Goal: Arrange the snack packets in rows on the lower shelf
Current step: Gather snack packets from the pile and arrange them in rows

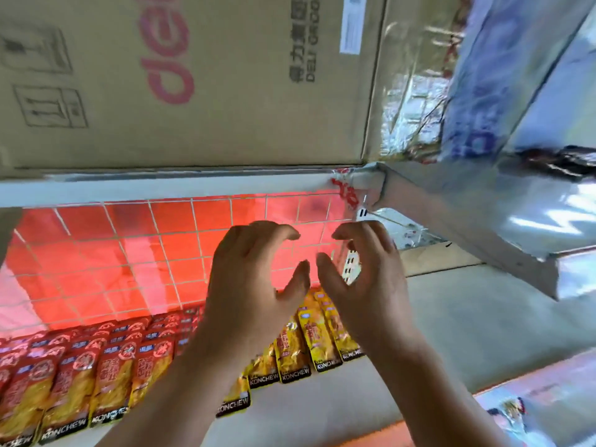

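Observation:
Red snack packets (80,366) lie in overlapping rows on the left of the lower shelf (322,401). Yellow snack packets (309,340) lie in a row to their right, partly hidden behind my hands. My left hand (254,275) and my right hand (364,279) hover side by side above the yellow packets. The fingers of both are loosely curved and hold nothing. The thumbs nearly meet in the middle.
A red wire-grid back panel (129,253) closes the shelf behind the packets. Above runs the white upper shelf edge (161,188) with a large cardboard box (193,75) on it. Shiny foil-wrapped goods (516,188) jut in at the upper right.

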### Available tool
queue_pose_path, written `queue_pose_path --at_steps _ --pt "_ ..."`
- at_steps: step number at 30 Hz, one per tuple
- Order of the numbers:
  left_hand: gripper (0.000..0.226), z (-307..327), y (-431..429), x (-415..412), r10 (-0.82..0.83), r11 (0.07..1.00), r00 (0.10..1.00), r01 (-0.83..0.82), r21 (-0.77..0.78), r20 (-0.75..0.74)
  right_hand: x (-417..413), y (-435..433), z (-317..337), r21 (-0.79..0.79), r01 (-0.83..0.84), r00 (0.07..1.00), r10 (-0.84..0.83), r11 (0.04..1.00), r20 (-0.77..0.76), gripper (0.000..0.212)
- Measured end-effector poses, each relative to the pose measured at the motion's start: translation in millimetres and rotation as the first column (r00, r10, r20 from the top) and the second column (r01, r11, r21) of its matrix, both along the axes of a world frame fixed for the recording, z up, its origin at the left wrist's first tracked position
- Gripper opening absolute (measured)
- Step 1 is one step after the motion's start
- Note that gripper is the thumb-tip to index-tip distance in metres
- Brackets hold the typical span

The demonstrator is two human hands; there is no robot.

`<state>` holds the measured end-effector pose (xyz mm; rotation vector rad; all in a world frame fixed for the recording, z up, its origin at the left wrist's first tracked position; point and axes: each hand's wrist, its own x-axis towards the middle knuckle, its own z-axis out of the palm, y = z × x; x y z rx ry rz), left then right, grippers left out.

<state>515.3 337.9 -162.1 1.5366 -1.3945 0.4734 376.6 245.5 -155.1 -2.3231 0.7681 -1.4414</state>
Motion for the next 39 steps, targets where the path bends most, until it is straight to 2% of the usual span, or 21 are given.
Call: queue_pose_path --at_steps 3,8,13,17,22,25,29,34,37,39 --pt "0.036 38.1 -11.3 -19.2 -0.121 0.992 0.991 0.123 -0.026 0.054 -24.4 4.4 40.7 -0.073 0.052 0.997 -0.048 0.996 0.056 0.026" --pt "0.034 91.9 -37.9 -59.0 -0.298 0.951 0.945 0.305 -0.038 0.137 -89.4 -5.6 100.4 -0.196 0.228 0.972 -0.212 0.954 0.099 0.023" --pt "0.033 136.9 -74.2 -105.0 -0.5 0.866 0.852 0.495 0.072 0.154 -171.8 -39.5 133.9 -0.14 0.339 0.937 -0.347 0.93 -0.035 0.022" --pt "0.032 158.7 -112.1 -137.9 -0.58 0.808 0.8 0.543 0.228 0.152 -230.7 -79.1 149.6 -0.155 0.363 0.918 -0.381 0.919 -0.112 0.015" --pt "0.022 190.4 -172.1 -181.6 -0.578 0.772 0.793 0.455 0.444 0.191 -296.4 -150.5 168.9 -0.104 0.351 0.889 -0.366 0.931 -0.276 0.013" --pt "0.013 217.4 -217.4 -211.2 -0.519 0.754 0.821 0.309 0.58 0.238 -328.8 -215.3 189.1 -0.027 0.329 0.869 -0.313 0.944 -0.384 0.016" --pt "0.011 244.7 -292.1 -253.3 -0.392 0.709 0.884 0.114 0.696 0.254 -353.5 -320.7 208.6 -0.037 0.258 0.839 -0.243 0.965 -0.487 0.016" --pt "0.018 239.8 -376.9 -297.3 -0.266 0.628 0.904 -0.1 0.772 0.334 -351.7 -415.5 220.9 -0.005 0.204 0.656 -0.141 0.979 -0.742 0.011" --pt "0.025 222.9 -419.0 -315.1 -0.204 0.526 0.898 -0.235 0.818 0.389 -337.8 -454.6 223.3 0.067 0.201 0.549 -0.056 0.977 -0.834 0.005" --pt "0.03 207.3 -442.0 -325.0 -0.202 0.446 0.884 -0.3 0.844 0.421 -329.3 -469.8 221.5 0.095 0.196 0.434 0.001 0.976 -0.901 0.022"
